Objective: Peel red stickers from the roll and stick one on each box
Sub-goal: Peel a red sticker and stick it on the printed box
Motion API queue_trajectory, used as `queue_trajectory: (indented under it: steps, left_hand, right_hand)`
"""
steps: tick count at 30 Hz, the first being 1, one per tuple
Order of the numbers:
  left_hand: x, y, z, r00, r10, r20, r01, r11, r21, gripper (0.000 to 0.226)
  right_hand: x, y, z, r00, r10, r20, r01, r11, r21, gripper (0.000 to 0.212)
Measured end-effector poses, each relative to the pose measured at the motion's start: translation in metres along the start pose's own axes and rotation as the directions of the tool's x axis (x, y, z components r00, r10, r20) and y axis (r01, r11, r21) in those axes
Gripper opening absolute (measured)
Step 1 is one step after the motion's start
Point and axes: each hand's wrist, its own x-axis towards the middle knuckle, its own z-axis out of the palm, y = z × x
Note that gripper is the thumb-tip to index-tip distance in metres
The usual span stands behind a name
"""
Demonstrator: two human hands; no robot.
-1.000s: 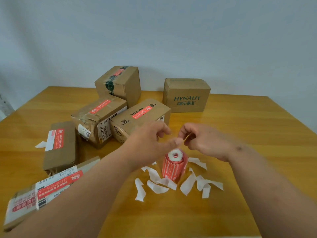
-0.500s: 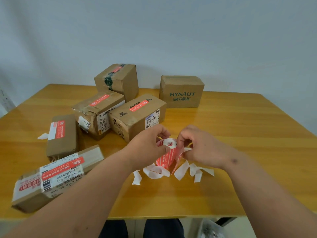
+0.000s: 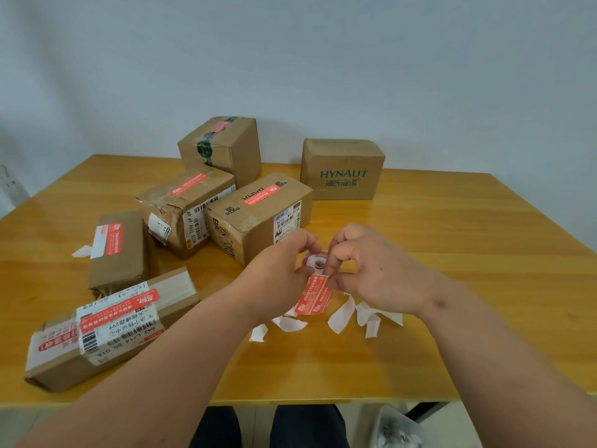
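Observation:
My left hand (image 3: 280,273) holds the red sticker roll (image 3: 315,260) above the table's middle. My right hand (image 3: 368,270) pinches the top of a red sticker (image 3: 314,295) that hangs down from the roll. Five cardboard boxes carry a red sticker: the tall one at the back (image 3: 226,147), two in the middle (image 3: 184,211) (image 3: 258,215), the flat brown one at the left (image 3: 118,250) and the long one at the front left (image 3: 106,328). The HYNAUT box (image 3: 343,169) at the back right shows no red sticker.
White backing strips (image 3: 342,315) lie scattered on the wooden table (image 3: 452,270) under my hands, and one scrap (image 3: 82,251) lies at the far left. A bin (image 3: 395,428) stands below the table's front edge, next to my legs.
Both hands came closer to me with the roll lifted off the table. A sticker has been pulled down from the roll and now hangs free.

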Motion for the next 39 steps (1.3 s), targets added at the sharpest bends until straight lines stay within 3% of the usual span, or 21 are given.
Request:
queue_trajectory:
  steps: [5,8,13,19,26,39]
  left_hand:
    - [-0.006,0.003,-0.011,0.981,0.118,-0.157,-0.109,0.992,0.063,0.012]
    - [-0.008,0.008,-0.016,0.98,0.166,-0.107,-0.14,0.967,0.213,0.013]
    - [-0.004,0.012,-0.022,0.998,0.061,-0.008,-0.054,0.932,0.358,0.013]
    - [-0.006,0.013,-0.022,0.997,-0.025,0.071,0.005,0.961,0.276,0.013]
    - [-0.006,0.012,-0.024,0.998,-0.023,0.055,0.005,0.952,0.305,0.015]
    - [-0.008,0.008,-0.023,0.997,-0.067,0.028,0.063,0.991,0.117,0.018]
  right_hand:
    - [0.002,-0.005,0.0,1.0,0.002,0.02,0.0,0.998,-0.067,0.008]
    - [0.003,-0.008,0.001,1.0,-0.009,0.024,0.011,0.996,-0.09,0.006]
    - [0.006,-0.013,0.002,1.0,-0.016,0.004,0.016,0.993,-0.115,0.004]
    - [0.01,-0.016,0.001,0.999,-0.043,-0.023,0.04,0.989,-0.142,0.017]
    - [0.012,-0.019,0.001,0.997,-0.059,-0.039,0.051,0.983,-0.175,0.012]
    - [0.015,-0.021,0.002,0.996,-0.085,-0.04,0.077,0.982,-0.17,0.023]
